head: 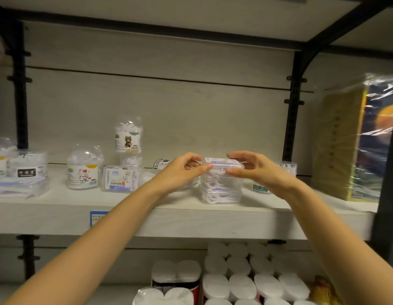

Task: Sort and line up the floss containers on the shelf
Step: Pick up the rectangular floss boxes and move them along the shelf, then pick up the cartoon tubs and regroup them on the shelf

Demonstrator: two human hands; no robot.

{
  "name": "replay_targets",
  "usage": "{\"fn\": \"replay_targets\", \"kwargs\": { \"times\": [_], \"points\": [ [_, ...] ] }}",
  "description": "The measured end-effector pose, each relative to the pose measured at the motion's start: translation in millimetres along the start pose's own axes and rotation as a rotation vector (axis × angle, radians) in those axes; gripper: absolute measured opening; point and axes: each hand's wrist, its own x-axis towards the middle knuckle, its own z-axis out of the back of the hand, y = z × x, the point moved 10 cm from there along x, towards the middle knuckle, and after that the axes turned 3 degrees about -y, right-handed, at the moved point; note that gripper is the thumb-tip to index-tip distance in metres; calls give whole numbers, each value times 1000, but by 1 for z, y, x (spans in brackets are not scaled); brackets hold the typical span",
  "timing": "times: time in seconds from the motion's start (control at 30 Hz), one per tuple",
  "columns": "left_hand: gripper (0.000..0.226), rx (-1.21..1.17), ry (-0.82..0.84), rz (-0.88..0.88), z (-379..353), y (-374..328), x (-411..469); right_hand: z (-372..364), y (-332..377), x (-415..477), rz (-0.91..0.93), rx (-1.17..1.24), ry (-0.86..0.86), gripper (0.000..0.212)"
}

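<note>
Floss box [224, 165] sits topmost on a stack of like boxes [221, 191] near the front edge of the shelf [191, 219], right of its middle. My left hand [186, 170] pinches its left end and my right hand [250, 168] its right end, thumbs and curled fingertips closed on it. I cannot tell whether it rests on the stack or hangs just above.

Behind my left hand a small jar [161, 163] lies on its side. Toward the shelf's left end stand a blue-labelled box [120, 178], a tall doubled jar [129, 137] behind it, a domed jar with a cat label [84, 170], a black-labelled jar [28, 165] and flat packets [17, 186]. A little tub [288, 168] stands behind my right wrist, and a film-wrapped package [354, 139] fills the right end.

The box is shallow and see-through, with a pale blue-and-white label on its lid and white floss picks showing inside.
</note>
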Motion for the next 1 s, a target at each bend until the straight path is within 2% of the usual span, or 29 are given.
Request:
{"fn": "replay_targets", "kwargs": {
  "times": [0.17,0.3,0.4,0.47,0.5,0.57,0.63,0.7,0.77,0.87,0.93,1.0],
  "points": [
    [37,-1,-3,15,-4,0,0,1,-7,-2,3,19,-44,50],
    [43,26,2,28,-4,0,-4,-1,-6,-7,16,-3,-31,69],
    [37,85,-199,-42,30,-9,-7,13,17,-12,124,-113,-177,70],
    [24,154,-379,-106,63,-16,-11,23,43,-15,261,-178,-298,55],
    [22,231,-417,-112,73,-16,-10,24,55,-16,320,-196,-337,47],
    [33,467,-349,-75,70,-9,2,20,73,-17,392,-199,-384,35],
    [56,720,-191,7,52,6,16,14,85,-17,431,-202,-418,29],
    [75,873,-82,62,35,18,26,6,92,-18,450,-231,-426,26],
    [83,935,-33,71,23,24,31,2,93,-18,451,-249,-426,24],
    [75,952,-23,82,17,29,36,2,93,-21,444,-249,-441,22],
    [66,917,-47,74,23,24,37,4,94,-25,444,-261,-449,21],
    [68,808,-127,75,46,10,33,5,94,-30,441,-296,-454,22]
  ]
}}
